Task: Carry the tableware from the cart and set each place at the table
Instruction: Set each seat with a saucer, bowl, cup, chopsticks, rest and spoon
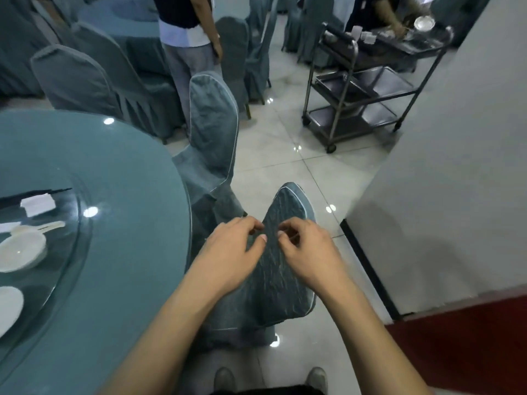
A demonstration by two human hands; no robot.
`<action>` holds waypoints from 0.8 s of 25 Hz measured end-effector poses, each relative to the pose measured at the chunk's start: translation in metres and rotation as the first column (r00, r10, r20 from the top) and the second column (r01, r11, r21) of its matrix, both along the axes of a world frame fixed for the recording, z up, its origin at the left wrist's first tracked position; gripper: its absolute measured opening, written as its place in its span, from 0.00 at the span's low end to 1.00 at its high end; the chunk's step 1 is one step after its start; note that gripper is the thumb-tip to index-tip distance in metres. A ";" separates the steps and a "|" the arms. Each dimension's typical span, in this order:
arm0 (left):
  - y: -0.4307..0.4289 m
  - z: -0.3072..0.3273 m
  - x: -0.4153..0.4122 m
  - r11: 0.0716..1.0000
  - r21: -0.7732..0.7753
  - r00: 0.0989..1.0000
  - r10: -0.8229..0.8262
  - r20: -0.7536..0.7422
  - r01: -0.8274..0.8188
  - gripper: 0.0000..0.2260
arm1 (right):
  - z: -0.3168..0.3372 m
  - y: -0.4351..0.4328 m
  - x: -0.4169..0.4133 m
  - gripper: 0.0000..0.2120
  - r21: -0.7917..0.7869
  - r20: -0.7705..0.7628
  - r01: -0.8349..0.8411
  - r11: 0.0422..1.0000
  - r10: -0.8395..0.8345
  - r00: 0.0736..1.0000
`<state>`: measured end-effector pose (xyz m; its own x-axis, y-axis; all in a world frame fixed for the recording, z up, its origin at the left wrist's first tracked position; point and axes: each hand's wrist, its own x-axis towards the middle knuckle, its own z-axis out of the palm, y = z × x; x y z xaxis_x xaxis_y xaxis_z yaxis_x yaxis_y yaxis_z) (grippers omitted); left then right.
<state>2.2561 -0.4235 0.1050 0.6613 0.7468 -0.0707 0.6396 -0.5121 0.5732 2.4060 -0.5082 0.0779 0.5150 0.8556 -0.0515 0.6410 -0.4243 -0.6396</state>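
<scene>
Two-handed pinch, seemingly, on the blurred blue-grey fabric chair cover, left hand and right hand curled tight as if to straighten it, carrying no tableware: white ceramic bowl on the round teal worktop, steel three-shelf cart well apart.

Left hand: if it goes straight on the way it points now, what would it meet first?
Probably the right hand, whose curled fingers lie just ahead of the left hand. If it passed those, next comes the top of the covered chair below both. Depth is unclear in this single view.
</scene>
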 end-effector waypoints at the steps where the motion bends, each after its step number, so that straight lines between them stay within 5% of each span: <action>1: -0.009 0.003 0.017 1.000 0.008 1.000 -0.008 -0.001 0.008 0.14 | 0.002 -0.010 0.017 0.11 0.010 -0.001 0.008 1.000 -0.008 1.000; 20: -0.092 -0.001 0.242 0.997 -0.015 0.996 -0.080 -0.025 0.080 0.14 | 0.000 -0.109 0.230 0.09 0.012 -0.073 0.108 0.994 -0.107 0.992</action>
